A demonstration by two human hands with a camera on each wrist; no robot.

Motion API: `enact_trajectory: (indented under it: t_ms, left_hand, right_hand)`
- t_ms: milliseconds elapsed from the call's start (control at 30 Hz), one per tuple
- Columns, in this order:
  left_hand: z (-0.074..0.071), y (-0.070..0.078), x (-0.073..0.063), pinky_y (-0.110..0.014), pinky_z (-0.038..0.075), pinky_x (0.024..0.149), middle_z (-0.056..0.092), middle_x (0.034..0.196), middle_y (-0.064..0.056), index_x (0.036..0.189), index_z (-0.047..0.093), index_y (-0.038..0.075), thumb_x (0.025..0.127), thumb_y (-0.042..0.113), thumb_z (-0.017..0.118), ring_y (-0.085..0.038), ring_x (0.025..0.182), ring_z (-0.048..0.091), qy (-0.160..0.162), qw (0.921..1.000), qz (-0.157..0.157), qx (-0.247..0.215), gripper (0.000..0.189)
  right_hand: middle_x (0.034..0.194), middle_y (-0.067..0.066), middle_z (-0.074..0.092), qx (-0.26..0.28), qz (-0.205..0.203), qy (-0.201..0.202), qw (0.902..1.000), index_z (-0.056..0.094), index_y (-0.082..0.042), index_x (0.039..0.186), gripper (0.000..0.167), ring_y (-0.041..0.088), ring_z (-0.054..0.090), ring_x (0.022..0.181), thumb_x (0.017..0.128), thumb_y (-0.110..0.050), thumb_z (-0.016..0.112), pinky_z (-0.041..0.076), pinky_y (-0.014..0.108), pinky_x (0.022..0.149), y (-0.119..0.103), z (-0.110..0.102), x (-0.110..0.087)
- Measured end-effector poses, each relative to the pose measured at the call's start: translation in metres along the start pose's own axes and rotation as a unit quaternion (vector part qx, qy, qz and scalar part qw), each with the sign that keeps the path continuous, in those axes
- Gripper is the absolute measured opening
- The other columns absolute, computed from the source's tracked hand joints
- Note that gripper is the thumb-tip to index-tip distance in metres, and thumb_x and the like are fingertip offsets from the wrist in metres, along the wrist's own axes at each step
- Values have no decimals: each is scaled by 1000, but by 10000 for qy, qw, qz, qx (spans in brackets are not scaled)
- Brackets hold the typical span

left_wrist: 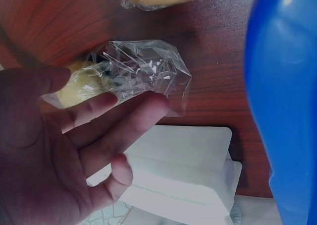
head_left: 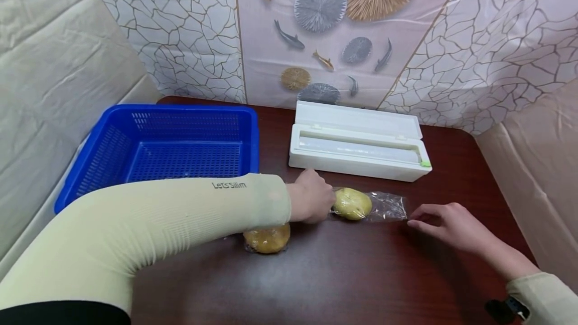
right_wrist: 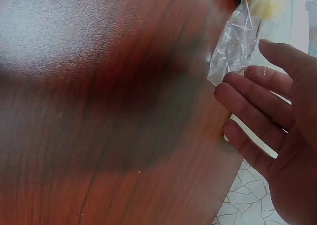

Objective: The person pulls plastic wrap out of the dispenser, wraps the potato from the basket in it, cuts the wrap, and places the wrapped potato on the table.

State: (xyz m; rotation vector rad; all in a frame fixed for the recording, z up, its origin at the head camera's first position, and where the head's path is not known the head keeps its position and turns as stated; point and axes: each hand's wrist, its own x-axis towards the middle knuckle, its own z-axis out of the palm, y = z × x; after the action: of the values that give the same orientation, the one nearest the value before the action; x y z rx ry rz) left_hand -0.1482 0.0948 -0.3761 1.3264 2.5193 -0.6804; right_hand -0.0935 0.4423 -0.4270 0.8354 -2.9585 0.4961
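A yellow potato (head_left: pixel 352 203) lies on the dark table in clear plastic film (head_left: pixel 387 206), whose loose ends stick out on both sides. My left hand (head_left: pixel 311 197) is over the film's left end. In the left wrist view, that hand's fingers are loosely bent, with the thumb apart from them. At the other end is my right hand (head_left: pixel 451 224), its fingertips beside the film's edge; in the right wrist view its fingers are extended and apart from the thumb. Partly hidden under my left forearm sits a rounder, brownish-yellow item (head_left: pixel 267 239) wrapped in film.
Behind the potato stands a white box (head_left: pixel 356 164) with its lid raised and a roll of film (head_left: pixel 358 149) inside. A blue plastic basket (head_left: pixel 255 139) is at the back left, partly covered by my left arm. Patterned walls border the table.
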Motion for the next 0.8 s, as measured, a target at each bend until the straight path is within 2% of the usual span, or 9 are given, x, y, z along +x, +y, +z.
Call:
enact_trajectory:
  t_ms: [100, 200, 300, 400, 500, 633, 733, 800]
  left_hand:
    - [1, 1, -3, -34, 56, 68, 76, 120, 15, 118, 79, 35, 109, 34, 50, -6, 92, 69, -154, 9997, -11, 168, 30]
    - [2, 1, -7, -33, 56, 68, 76, 119, 16, 118, 79, 37, 108, 32, 52, -5, 91, 69, -196, 9995, -54, 257, 30]
    - [2, 0, -9, -33, 57, 68, 77, 118, 16, 118, 80, 37, 109, 29, 52, -4, 90, 69, -145, 9996, -67, 249, 30]
    - [2, -3, -9, -33, 59, 71, 77, 118, 16, 118, 80, 38, 110, 28, 52, -6, 92, 71, -33, 9997, -58, 243, 31]
    - [3, -6, -6, -33, 61, 73, 77, 117, 14, 117, 81, 36, 109, 27, 54, -7, 93, 72, 186, 9995, 27, 273, 30]
    - [0, -6, 0, -34, 63, 68, 78, 110, 12, 109, 82, 31, 108, 22, 56, -8, 87, 73, 738, 9971, 77, 172, 28]
    - [-6, -3, 6, -34, 63, 67, 78, 105, 11, 104, 82, 29, 107, 17, 57, -8, 85, 72, 1147, 9933, -33, -125, 29]
    - [-11, 1, 11, -33, 63, 68, 77, 104, 10, 103, 82, 28, 107, 15, 59, -9, 86, 72, 1275, 9909, -129, -421, 27]
  right_hand:
    - [88, -20, 76, -152, -23, -47, 9999, 82, -25, 94, 14, -4, 67, 79, 86, -15, 89, 56, 28, 68, 1, 4, 0]
    - [85, -22, 71, -192, -192, 87, 9996, 83, -22, 92, 10, -3, 65, 78, 88, -13, 86, 54, 27, 67, 3, 9, 1]
    - [78, -23, 57, -118, -440, 359, 9983, 81, -20, 86, 15, -5, 50, 70, 87, -6, 85, 43, 20, 62, 4, 16, 3]
    - [76, -22, 43, -46, -507, 542, 9972, 78, -23, 82, 22, -5, 37, 68, 84, -3, 86, 33, 15, 61, 5, 22, 7]
    - [76, -21, 42, -124, -535, 628, 9965, 75, -24, 81, 25, -3, 38, 67, 80, -4, 89, 34, 17, 60, 6, 26, 10]
    - [77, -19, 50, -266, -424, 580, 9971, 71, -24, 86, 29, -2, 45, 68, 76, -7, 93, 40, 24, 58, 5, 29, 16]
    - [75, -18, 50, -289, -161, 451, 9984, 67, -21, 91, 33, -3, 44, 67, 76, -12, 95, 39, 25, 56, 2, 29, 20]
    - [74, -17, 47, -322, -49, 411, 9986, 64, -19, 92, 35, -3, 41, 66, 77, -14, 96, 36, 24, 56, -1, 27, 21]
